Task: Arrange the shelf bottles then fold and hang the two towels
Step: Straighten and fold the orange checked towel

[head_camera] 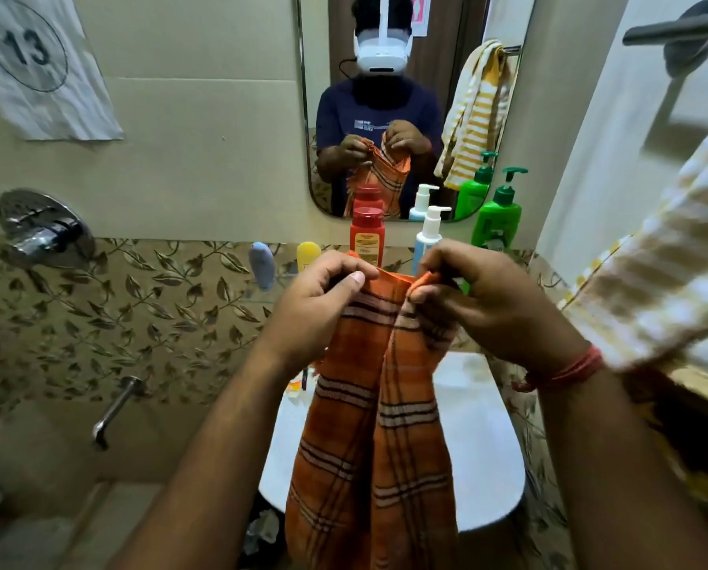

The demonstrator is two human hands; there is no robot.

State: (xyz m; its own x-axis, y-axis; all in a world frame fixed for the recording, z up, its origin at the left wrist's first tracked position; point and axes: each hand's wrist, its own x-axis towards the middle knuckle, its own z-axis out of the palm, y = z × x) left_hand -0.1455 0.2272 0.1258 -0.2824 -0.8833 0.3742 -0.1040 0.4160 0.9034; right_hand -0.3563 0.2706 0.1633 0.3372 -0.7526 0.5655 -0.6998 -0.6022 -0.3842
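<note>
An orange plaid towel [368, 438] hangs down in front of me, over the white sink. My left hand [319, 306] pinches its top edge on the left, and my right hand [488, 298] pinches the top edge on the right, the two close together. A yellow-and-white striped towel [648, 290] hangs at the right, close to the camera. On the shelf below the mirror stand a red bottle [366, 236], a white pump bottle [428, 236], a green pump bottle [498, 216], a yellow bottle [307, 253] and a blue-grey bottle [261, 263].
A white sink [483, 446] sits under the towel. The mirror [405, 109] shows a person and the towels. A shower valve [41, 228] and a spout [115, 409] are on the left wall. A door handle [681, 28] juts at top right.
</note>
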